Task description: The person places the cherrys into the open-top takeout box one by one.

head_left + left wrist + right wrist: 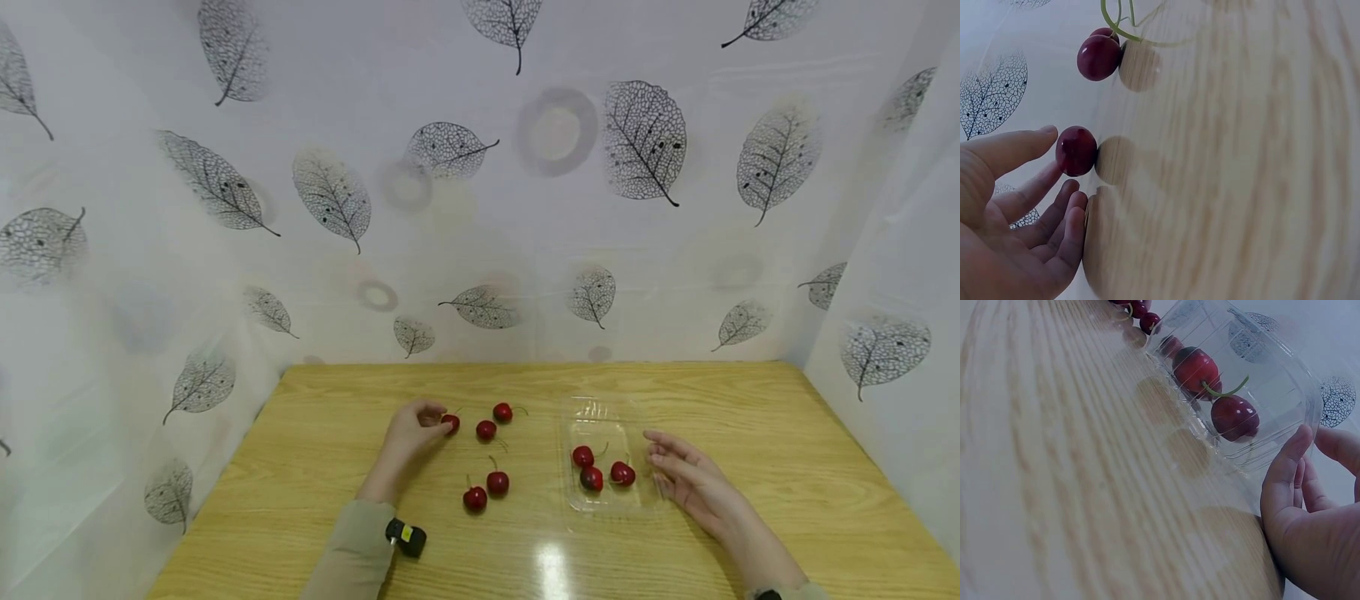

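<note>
My left hand (438,421) reaches over the wooden table (750,417) to a loose red cherry (451,422). In the left wrist view the thumb and a finger (1041,187) of this hand (1054,153) lie nearly straight on either side of that cherry (1076,150), just touching it as it lies on the wood. My right hand (660,454) lies flat with straight fingers against the right wall of a clear plastic tray (600,417). The tray holds three cherries (591,477). In the right wrist view a fingertip (1294,447) touches the tray (1272,381).
Several more cherries lie loose between the hands, two near the back (486,430) and two nearer me (497,482). A white leaf-patterned curtain (480,208) closes off the back and both sides. A black camera unit (406,537) sits on my left wrist.
</note>
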{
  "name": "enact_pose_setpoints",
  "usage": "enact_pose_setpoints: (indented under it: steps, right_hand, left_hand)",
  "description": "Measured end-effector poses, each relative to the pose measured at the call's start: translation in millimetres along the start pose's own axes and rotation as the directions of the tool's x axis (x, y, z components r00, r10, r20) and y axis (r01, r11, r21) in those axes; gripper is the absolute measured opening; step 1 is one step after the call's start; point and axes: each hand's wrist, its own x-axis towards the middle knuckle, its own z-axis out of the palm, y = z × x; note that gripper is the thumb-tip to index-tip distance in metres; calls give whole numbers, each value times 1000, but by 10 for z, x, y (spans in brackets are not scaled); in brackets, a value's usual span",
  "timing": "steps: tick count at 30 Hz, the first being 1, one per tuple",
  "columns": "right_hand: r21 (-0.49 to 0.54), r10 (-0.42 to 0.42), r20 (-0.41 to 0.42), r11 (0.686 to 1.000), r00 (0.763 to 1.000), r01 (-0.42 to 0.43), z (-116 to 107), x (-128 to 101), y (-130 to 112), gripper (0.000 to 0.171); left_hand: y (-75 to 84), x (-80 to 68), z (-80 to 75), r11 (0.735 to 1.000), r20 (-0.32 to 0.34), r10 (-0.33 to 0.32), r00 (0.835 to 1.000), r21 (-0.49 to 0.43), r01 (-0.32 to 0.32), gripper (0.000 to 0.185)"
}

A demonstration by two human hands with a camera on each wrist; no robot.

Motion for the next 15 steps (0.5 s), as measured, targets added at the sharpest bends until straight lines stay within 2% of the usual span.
enact_pose_setpoints:
  steps: [15]
  right_hand:
    - [5,-7,11,1000,1000,7,11,5,5,44]
  left_hand:
    - [-2,-15,20,1000,29,-1,1000,19,0,31]
